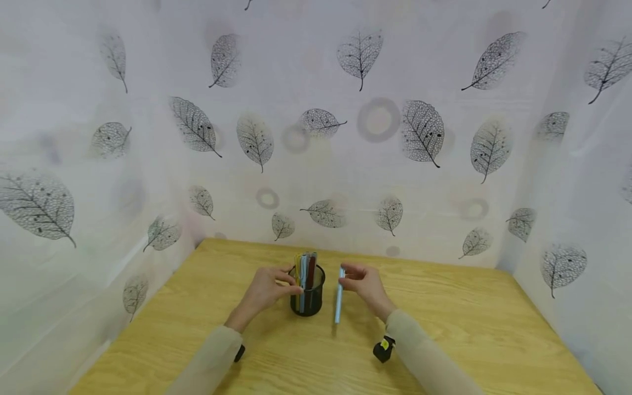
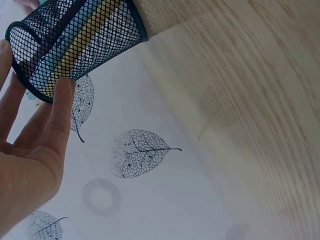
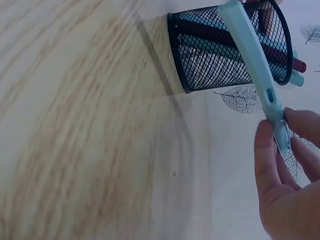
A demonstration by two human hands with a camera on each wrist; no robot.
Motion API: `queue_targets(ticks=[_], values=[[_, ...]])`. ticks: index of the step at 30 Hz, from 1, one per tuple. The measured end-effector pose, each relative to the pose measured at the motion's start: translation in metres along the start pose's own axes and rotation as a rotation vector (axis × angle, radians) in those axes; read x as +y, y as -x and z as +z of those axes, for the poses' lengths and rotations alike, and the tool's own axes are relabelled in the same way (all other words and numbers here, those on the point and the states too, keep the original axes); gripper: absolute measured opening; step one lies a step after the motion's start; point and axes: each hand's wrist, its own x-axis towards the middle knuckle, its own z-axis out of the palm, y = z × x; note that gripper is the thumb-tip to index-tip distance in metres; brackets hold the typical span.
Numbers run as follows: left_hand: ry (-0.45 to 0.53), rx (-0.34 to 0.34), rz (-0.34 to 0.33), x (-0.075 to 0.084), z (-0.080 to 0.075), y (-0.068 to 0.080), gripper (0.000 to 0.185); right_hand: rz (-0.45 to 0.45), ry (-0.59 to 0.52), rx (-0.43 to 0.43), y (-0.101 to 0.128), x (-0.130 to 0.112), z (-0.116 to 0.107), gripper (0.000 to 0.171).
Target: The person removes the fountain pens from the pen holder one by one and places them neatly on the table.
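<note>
Pens of several colours, among them yellow, blue and dark red ones (image 1: 306,266), are stood upright in a round black wire-mesh pen holder (image 1: 307,299), which is placed on a light wooden table (image 1: 444,329) near its middle. On the holder's left side, the left hand (image 1: 266,291) is laid with straight fingers (image 2: 60,115) against the mesh wall, the fingertips touching the rim; the hand is not curled round it. Just to the right of the holder, a slim pale-blue pen (image 1: 339,296) is held upright, its lower end down near the table, and is pinched at its upper end between the thumb and fingertips of the right hand (image 1: 365,285). Behind the holder, the table is enclosed by a white curtain printed with grey skeleton leaves (image 1: 360,52).
</note>
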Motion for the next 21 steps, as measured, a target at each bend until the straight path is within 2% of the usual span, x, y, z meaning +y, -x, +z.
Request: queue_targets(ticks=[7,15,21], values=[[-0.008,-0.002,-0.016,0.001,0.0,0.0,0.015,0.025,0.066,-0.084,-0.002,0.007,-0.008,0.047],[-0.027,0.004,0.009,0.003,0.0,-0.002,0.014,0.052,0.085,-0.204,-0.005,0.01,-0.014,0.052],[-0.015,-0.007,-0.024,0.003,-0.001,-0.002,0.014,0.059,0.179,-0.25,-0.007,0.02,-0.013,0.049]])
